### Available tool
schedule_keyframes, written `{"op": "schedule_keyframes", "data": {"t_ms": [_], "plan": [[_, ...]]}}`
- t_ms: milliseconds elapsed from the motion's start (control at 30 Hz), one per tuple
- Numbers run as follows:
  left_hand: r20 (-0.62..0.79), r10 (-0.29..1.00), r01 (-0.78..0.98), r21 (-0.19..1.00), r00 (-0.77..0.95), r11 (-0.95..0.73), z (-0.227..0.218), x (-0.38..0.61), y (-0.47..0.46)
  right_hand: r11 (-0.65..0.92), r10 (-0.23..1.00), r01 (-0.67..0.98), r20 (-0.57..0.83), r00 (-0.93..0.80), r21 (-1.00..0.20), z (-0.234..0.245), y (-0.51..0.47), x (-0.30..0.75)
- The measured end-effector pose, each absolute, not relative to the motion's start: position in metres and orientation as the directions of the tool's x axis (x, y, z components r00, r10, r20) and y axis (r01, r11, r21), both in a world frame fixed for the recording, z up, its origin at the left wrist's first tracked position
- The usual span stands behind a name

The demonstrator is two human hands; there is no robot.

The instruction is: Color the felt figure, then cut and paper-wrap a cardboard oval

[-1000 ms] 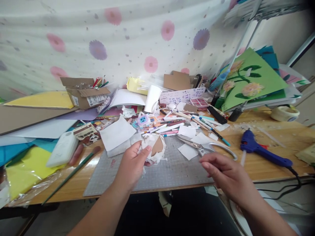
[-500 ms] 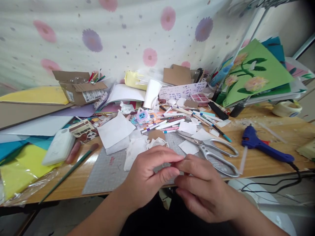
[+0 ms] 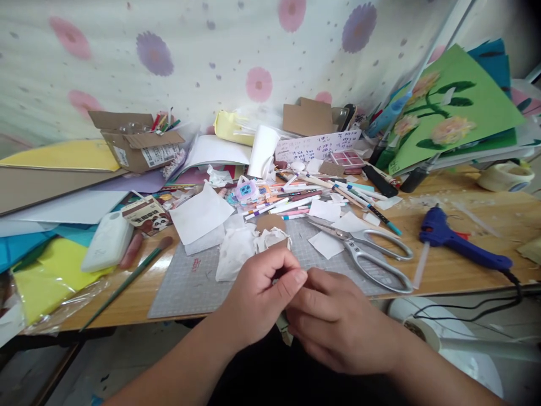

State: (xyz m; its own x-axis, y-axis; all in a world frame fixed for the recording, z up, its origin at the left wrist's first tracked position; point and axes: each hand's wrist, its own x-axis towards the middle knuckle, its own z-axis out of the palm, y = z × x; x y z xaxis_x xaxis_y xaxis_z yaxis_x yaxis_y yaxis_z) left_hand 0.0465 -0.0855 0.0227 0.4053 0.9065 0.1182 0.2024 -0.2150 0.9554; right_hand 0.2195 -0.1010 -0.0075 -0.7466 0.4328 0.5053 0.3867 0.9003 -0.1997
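Note:
My left hand (image 3: 260,299) and my right hand (image 3: 338,321) meet at the front edge of the grey cutting mat (image 3: 186,285). Both have their fingers curled and pinched together over something small that I cannot make out. Just beyond the left hand lie crumpled white tissue (image 3: 239,248) and a brown cardboard piece (image 3: 270,221). Metal scissors (image 3: 372,256) lie on the mat to the right of my hands.
A blue glue gun (image 3: 459,245) lies on the wooden table at the right, its cable running off the edge. Markers and pens (image 3: 296,203) are heaped behind the mat. A cardboard box (image 3: 137,146), coloured paper sheets (image 3: 51,276) and a paintbrush (image 3: 127,282) lie at the left. A green flower picture (image 3: 448,113) leans at the right.
My left hand has put down the crumpled tissue and cardboard and drawn back to the mat's front edge. My right hand has moved in to meet it, and both now pinch together.

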Motion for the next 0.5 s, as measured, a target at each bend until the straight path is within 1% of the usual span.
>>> {"op": "schedule_keyframes", "data": {"t_ms": [67, 133, 167, 233, 300, 333, 400, 500], "plan": [[0.048, 0.931, 0.234, 0.962, 0.363, -0.141, 0.023, 0.047, -0.084, 0.895, 0.429, 0.431, 0.478, -0.766, -0.113, -0.004, -0.101, 0.22], [0.02, 0.939, 0.237, 0.966, 0.342, -0.107, 0.024, 0.044, -0.082, 0.886, 0.431, 0.46, 0.48, -0.764, -0.063, -0.001, -0.101, 0.221], [0.017, 0.932, 0.233, 0.967, 0.361, -0.108, 0.025, 0.042, -0.081, 0.884, 0.429, 0.465, 0.484, -0.762, -0.052, 0.0, -0.101, 0.222], [0.023, 0.885, 0.213, 0.967, 0.464, -0.137, 0.027, 0.037, -0.08, 0.887, 0.419, 0.459, 0.485, -0.768, -0.039, 0.001, -0.101, 0.224], [0.015, 0.827, 0.191, 0.97, 0.563, -0.147, 0.029, 0.032, -0.079, 0.893, 0.41, 0.449, 0.459, -0.788, -0.027, 0.001, -0.1, 0.226], [0.004, 0.811, 0.179, 0.975, 0.585, -0.134, 0.029, 0.031, -0.079, 0.895, 0.409, 0.445, 0.442, -0.798, -0.025, 0.0, -0.099, 0.227], [-0.029, 0.82, 0.151, 0.986, 0.571, -0.07, 0.027, 0.031, -0.08, 0.903, 0.396, 0.429, 0.425, -0.814, -0.021, 0.0, -0.099, 0.226], [-0.116, 0.847, 0.096, 0.992, 0.519, 0.077, 0.021, 0.035, -0.081, 0.913, 0.378, 0.406, 0.427, -0.821, -0.028, 0.001, -0.102, 0.224]]}}
